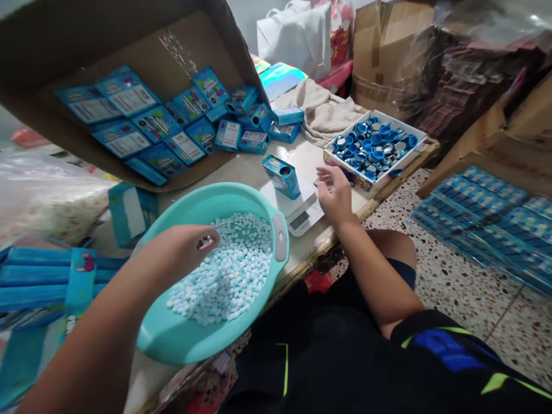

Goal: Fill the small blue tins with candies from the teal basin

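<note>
My left hand (pixel 190 247) is over a turquoise basin (pixel 282 236), its fingers curled around a few small white candies. A mass of pale blue and white candies (pixel 233 276) lies in the basin. Upright on a white digital scale (pixel 306 215) stands a blue box (pixel 282 175) with a round hole in its top. The scale's display is too small to read. Just right of this box is my right hand (pixel 334 195), fingers bent, with a small round cap (pixel 316 181) at the fingertips; the hand partly hides it.
A white tray (pixel 418 150) of blue and silver caps stands right. Behind the basin, a tipped carton (pixel 224 34) holds several blue boxes (pixel 150 126). Flattened blue packaging (pixel 38 276) lies left. A cloth (pixel 321 112) is at the back. Wrapped blue packs (pixel 487 213) rest on the floor.
</note>
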`<action>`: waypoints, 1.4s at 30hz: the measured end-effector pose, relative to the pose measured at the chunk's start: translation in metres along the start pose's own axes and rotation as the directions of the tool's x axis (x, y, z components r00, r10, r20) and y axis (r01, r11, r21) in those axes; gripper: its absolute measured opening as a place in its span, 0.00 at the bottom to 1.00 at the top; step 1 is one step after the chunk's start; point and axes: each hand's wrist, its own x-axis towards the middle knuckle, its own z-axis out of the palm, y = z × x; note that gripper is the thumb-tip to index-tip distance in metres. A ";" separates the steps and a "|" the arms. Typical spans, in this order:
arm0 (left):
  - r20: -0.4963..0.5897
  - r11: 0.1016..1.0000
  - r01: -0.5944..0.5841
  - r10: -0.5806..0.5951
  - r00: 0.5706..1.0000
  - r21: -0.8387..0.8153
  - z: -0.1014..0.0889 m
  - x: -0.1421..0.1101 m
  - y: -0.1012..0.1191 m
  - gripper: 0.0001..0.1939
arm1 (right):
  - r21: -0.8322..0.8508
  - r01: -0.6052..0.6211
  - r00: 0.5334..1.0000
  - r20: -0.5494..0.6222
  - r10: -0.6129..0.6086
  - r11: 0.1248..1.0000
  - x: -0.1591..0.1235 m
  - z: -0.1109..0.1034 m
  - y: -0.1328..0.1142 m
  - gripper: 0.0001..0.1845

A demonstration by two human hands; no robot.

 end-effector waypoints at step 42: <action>-0.057 0.055 -0.038 -0.424 0.904 -0.998 -0.002 0.057 0.011 0.25 | 0.012 0.594 0.785 0.207 -0.584 0.804 0.023 0.014 -0.106 0.28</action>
